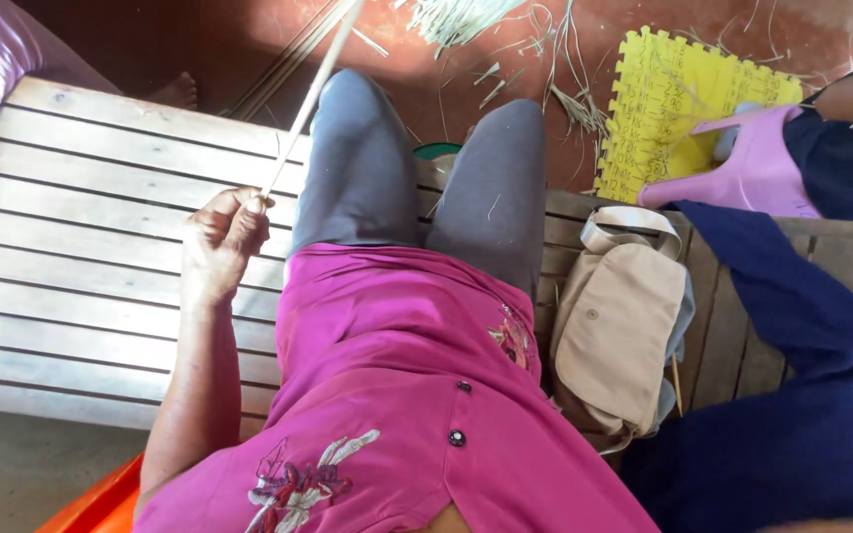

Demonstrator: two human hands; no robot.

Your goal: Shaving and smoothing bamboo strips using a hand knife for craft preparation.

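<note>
Your left fingers (239, 209) are pinched tight round the near end of a long, thin, pale bamboo-like strip (310, 99), thumb on top, the rest of your left hand (217, 245) curled in behind it. From the pinch the strip runs up toward 1 o'clock, crosses above your left knee in the grey trousers (357, 158) and leaves the top of the view, so the far end can't be seen. Your right hand isn't in view at all, so no telling what it's up to.

My read: you're at the handling stage, one strip picked up and held out, nothing else touching it. The next move looks like it needs a steady pinch and some care with the far end, because a strip that long and skinny will flex and whip.

Texture-wise: the strip is smooth, straight and stiff-looking. The weathered grey slatted wooden desk (81, 247) you're sitting on has gaps between the boards. More loose pale strips and shavings (466, 20) lie on the red-brown floor (249, 30) at 12 o'clock. At 2 o'clock there's a yellow foam mat with notched edges (663, 99), and at 3 o'clock a soft beige fabric bag (616, 326) slumped on the desk just beside your right thigh.
</note>
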